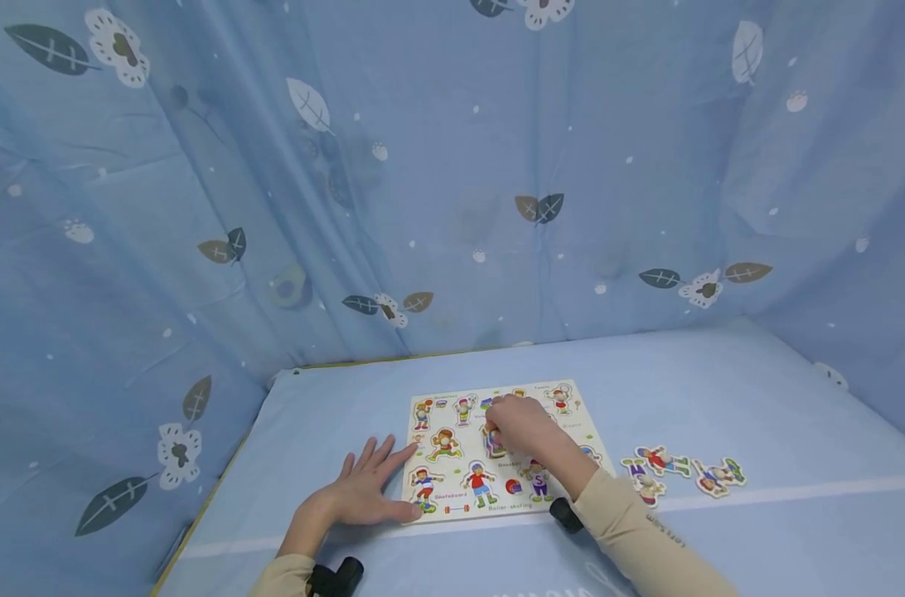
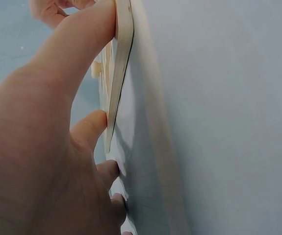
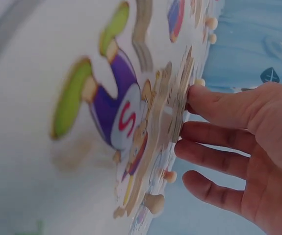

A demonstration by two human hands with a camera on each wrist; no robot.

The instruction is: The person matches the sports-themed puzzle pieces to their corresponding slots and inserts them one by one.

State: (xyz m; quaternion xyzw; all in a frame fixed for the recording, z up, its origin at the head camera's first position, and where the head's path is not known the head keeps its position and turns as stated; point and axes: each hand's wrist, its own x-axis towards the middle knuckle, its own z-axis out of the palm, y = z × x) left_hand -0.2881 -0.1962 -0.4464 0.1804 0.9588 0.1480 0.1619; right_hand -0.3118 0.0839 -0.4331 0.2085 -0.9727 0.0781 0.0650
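A white wooden peg-puzzle board [image 1: 472,449] with several sport figures lies in front of me. My left hand [image 1: 363,489] is spread at its left side, thumb on the near left corner and fingertips along the left edge. Near the board's middle, my right hand [image 1: 525,427] pinches a figure puzzle piece [image 1: 493,443] between thumb and fingers. The right wrist view shows this piece edge-on [image 3: 181,95], with the thumb and index finger against it. A figure marked with an S [image 3: 123,110] lies beside it. The hand hides part of the board.
Three loose figure pieces lie on the blue cloth right of the board: one in a red top [image 1: 663,460], one below it [image 1: 646,482] and one farther right [image 1: 718,478]. A patterned blue curtain [image 1: 452,207] hangs behind the table.
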